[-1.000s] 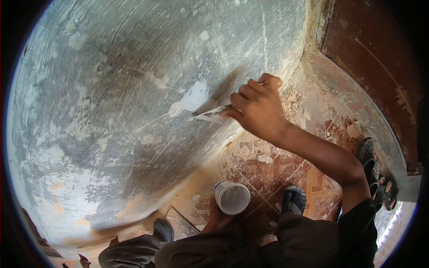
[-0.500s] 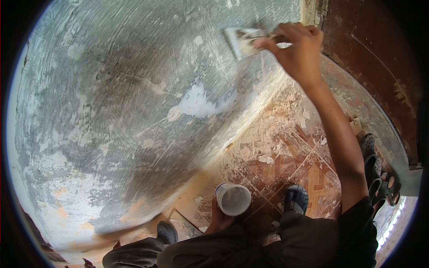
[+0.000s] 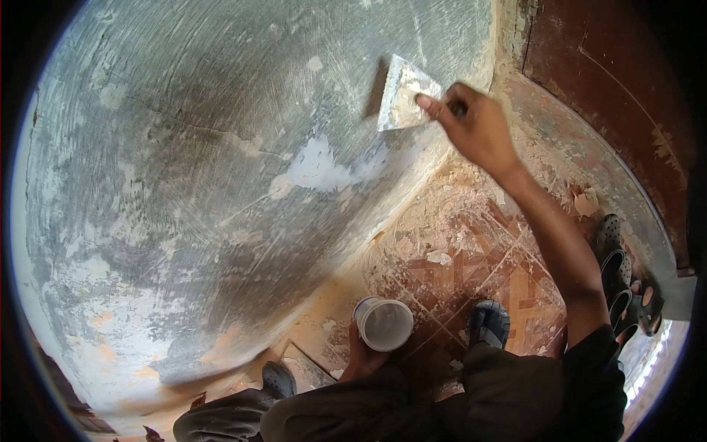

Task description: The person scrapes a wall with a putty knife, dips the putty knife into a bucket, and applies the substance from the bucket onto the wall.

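Note:
My right hand [image 3: 479,129] grips a putty knife [image 3: 407,96], its thumb pressed on the broad blade, which is smeared with pale filler. The blade's edge points left toward the grey, scraped wall [image 3: 221,169] and casts a shadow there. White filler [image 3: 320,166] covers a patch of the wall below and left of the blade. Low down near my knees, my left hand [image 3: 361,359] holds a white plastic tub [image 3: 387,326] by its side, with the open mouth facing up. Pale residue coats the inside of the tub.
Paint flakes and dust litter the patterned tile floor [image 3: 486,250] along the wall's foot. A brown door [image 3: 611,88] stands at the upper right. Several dark clogs and sandals [image 3: 615,269] lie at the right edge. My shoes [image 3: 490,323] rest on the floor.
My right hand has moved down and slightly left with the putty knife, whose blade has turned and now shows its face more clearly. The left hand and tub stay put.

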`<state>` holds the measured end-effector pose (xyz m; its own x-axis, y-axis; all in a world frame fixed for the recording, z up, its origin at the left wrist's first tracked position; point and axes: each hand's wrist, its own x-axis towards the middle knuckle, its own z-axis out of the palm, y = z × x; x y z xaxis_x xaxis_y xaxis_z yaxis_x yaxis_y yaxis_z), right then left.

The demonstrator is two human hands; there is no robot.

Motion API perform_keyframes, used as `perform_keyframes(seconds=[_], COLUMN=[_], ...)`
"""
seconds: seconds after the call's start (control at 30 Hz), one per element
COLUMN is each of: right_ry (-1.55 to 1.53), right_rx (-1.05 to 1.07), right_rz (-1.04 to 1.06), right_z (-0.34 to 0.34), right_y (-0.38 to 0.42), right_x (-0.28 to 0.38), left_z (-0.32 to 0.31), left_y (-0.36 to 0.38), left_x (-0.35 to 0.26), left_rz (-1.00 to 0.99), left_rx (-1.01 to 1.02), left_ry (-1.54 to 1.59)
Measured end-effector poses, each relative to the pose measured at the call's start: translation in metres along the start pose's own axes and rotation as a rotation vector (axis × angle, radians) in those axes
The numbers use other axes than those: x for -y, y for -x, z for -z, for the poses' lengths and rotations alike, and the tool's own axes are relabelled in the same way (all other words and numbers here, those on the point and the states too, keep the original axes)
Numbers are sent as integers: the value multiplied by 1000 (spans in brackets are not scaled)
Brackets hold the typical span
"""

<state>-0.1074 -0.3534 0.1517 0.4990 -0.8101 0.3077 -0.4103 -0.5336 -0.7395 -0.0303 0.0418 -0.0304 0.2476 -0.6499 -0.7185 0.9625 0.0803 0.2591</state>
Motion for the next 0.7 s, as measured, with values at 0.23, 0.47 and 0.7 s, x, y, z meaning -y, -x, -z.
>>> perform_keyframes(seconds=[0.23,0.47,0.7], right_ry=[-466,-694,-1313], right_rx=[393,97,248], right_rz=[-12,-142,-537], right_z=[-91,-134,-161], right_y=[86,107,122], right_x=[12,66,98], left_z=[4,14,2], left_y=[-7,-13,-3], left_x=[0,-3,-9], left_rz=[31,25,94], left_rx=[95,120,118], left_ry=[-41,-102,18])
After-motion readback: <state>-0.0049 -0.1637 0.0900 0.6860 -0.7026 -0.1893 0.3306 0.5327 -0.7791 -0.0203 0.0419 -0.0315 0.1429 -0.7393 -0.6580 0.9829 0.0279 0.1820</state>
